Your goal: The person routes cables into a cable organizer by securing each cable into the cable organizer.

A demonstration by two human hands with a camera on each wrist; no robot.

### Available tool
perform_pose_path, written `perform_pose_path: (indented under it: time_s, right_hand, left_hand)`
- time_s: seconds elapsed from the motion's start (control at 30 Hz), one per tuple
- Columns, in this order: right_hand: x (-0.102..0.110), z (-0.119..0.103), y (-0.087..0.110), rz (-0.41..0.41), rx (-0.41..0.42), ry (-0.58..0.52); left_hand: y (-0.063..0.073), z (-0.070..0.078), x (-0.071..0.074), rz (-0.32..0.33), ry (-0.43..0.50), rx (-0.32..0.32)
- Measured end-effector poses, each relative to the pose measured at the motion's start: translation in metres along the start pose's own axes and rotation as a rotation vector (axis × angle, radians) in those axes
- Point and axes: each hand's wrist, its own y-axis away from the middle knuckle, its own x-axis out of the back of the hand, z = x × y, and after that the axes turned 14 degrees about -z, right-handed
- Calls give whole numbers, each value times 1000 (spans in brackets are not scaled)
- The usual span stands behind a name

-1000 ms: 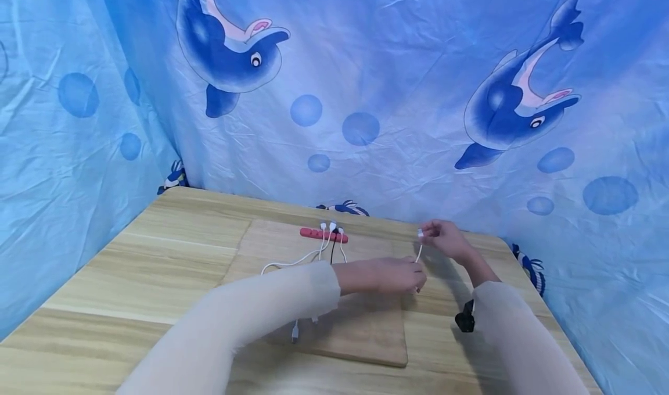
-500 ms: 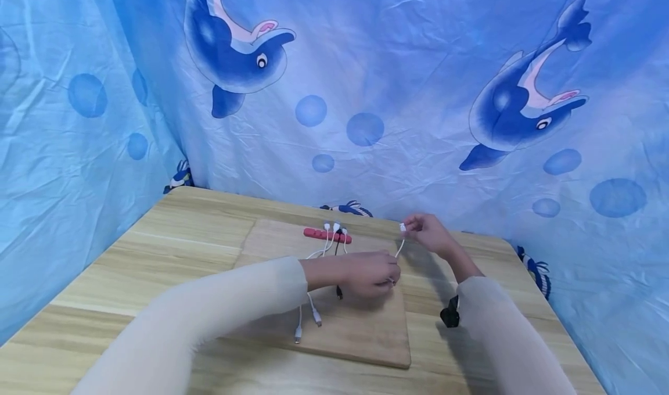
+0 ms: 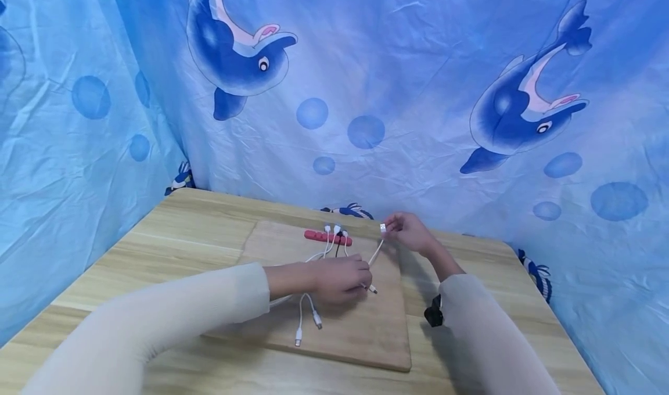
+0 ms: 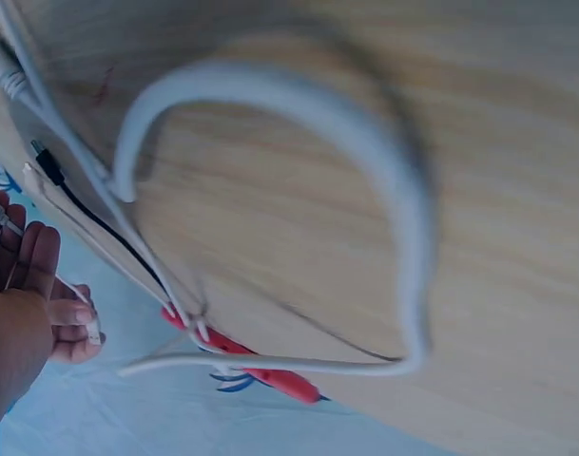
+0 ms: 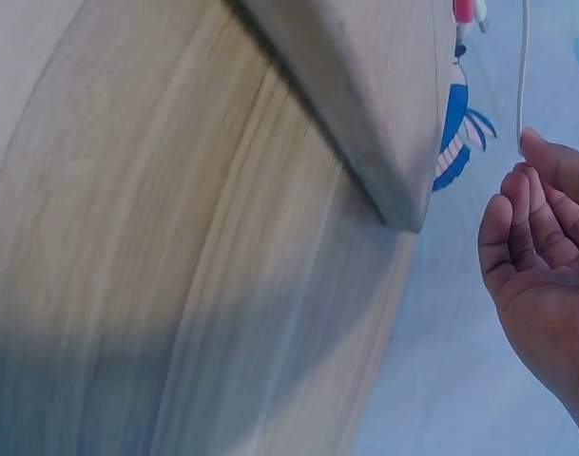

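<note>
My right hand [image 3: 410, 232] pinches a white USB cable [image 3: 375, 254] just by its plug [image 3: 382, 228], above the far right part of the wooden board [image 3: 360, 343]. Lower and to the left, my left hand [image 3: 340, 280] holds the same cable, and a small plug [image 3: 373, 289] sticks out below its fingertips. In the right wrist view, thumb and fingertips of the right hand [image 5: 546, 271] meet on the thin white cable [image 5: 524, 76]. A red cable holder [image 3: 316, 235] at the board's far edge carries several cables, one of them black [image 4: 108, 223].
Two white plugs, one left [image 3: 298, 338] and one right [image 3: 317, 320], lie near the front of the board. A thick white cable loop [image 4: 403, 209] crosses close before the left wrist camera. Blue dolphin-printed cloth [image 3: 334, 116] hangs behind the table [image 3: 157, 238].
Both hands have moved left with the white cable, from right of the board to over it. The two plugs at the front of the board show more fully.
</note>
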Motion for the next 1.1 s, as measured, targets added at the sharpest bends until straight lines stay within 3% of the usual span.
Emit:
perform_pose_path:
  time_s: [0.27, 0.7, 0.93, 1.1]
  right_hand:
    - [-13, -11, -16, -26, 17, 20]
    - [-34, -44, -44, -56, 38, 28]
    - [-48, -52, -59, -42, 63, 19]
    - [-61, -60, -71, -29, 32, 55]
  left_hand:
    - [21, -2, -9, 22, -37, -2]
    - [62, -7, -16, 47, 23, 31]
    - [75, -8, -20, 48, 61, 52]
    - [81, -8, -20, 69, 66, 46]
